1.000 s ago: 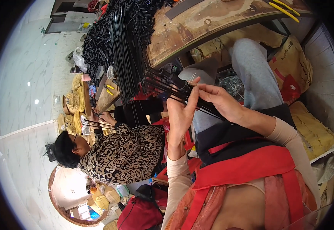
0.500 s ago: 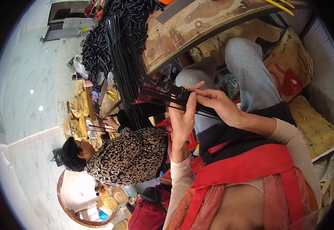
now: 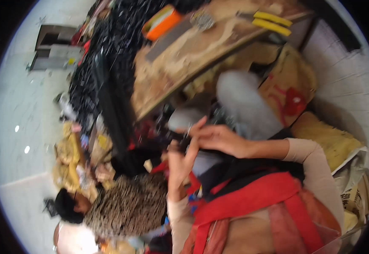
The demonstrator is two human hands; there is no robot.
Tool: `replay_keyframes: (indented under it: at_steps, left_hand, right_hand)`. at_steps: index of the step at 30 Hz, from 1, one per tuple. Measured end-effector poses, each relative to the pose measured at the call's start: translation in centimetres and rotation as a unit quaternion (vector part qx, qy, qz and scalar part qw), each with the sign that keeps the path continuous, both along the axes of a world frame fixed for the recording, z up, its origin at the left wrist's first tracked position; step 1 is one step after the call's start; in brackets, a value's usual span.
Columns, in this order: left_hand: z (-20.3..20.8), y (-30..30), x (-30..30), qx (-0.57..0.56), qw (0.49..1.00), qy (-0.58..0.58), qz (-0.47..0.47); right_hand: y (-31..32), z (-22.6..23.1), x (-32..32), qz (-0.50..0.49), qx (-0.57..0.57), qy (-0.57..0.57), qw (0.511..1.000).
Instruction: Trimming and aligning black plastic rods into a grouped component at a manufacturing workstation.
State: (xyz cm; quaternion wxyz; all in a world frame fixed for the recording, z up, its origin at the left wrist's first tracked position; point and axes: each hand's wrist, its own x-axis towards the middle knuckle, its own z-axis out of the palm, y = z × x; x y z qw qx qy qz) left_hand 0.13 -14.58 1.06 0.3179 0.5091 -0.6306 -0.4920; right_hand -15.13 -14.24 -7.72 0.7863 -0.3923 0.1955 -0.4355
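Observation:
My left hand [image 3: 180, 166] is closed around a small black part [image 3: 183, 146], blurred by motion. Beside it, my right hand [image 3: 222, 139] is pinched close, its fingers meeting the left hand's fingertips. Thin shiny wires [image 3: 189, 128] stick up at the right fingertips. Both hands are held above my lap, in front of my grey-trousered knees [image 3: 239, 93]. A long bundle of black rods [image 3: 114, 106] lies beyond the left hand, hanging over the edge of the wooden table [image 3: 159, 78].
Black parts [image 3: 125, 34] are heaped on the table, with an orange box [image 3: 162, 22] and yellow-handled pliers [image 3: 271, 23]. A co-worker in a patterned top [image 3: 127, 205] sits at left. Yellow sacks [image 3: 324, 135] stand at right.
The view has swung, bringing the orange box and more of the pliers into sight. Black rods seen across my left hand before no longer show clearly. Both hands stay together.

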Motion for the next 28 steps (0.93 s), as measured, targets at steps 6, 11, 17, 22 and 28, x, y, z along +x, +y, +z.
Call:
replay_keyframes:
  at_steps: [6,11,17,22,28]
  left_hand:
    - [-2.5,-1.4,0.7,0.079,0.976,0.202,-0.021]
    - [-6.7,-1.8,-1.5,0.124,0.902,0.414,0.005]
    - [-5.9,-2.0,-3.0,0.102,0.885,0.451,0.049]
    - [-5.2,-0.3,-1.6,0.097,0.913,0.381,0.109]
    - [-5.5,1.5,-1.1,0.045,0.920,0.390,0.026]
  right_hand:
    - [-11.9,2.0,-13.6,-0.334,-0.539,0.580,0.511]
    - [-21.4,-2.3,-25.3,-0.340,-0.405,0.771,0.355]
    - [-22.7,0.0,-28.7,-0.378,-0.456,0.625,0.509]
    - [-10.1,6.3,-16.0,0.002,-0.059,0.319,0.946]
    - [-0.4,8.4,-9.9,0.136,-0.282,0.497,0.809]
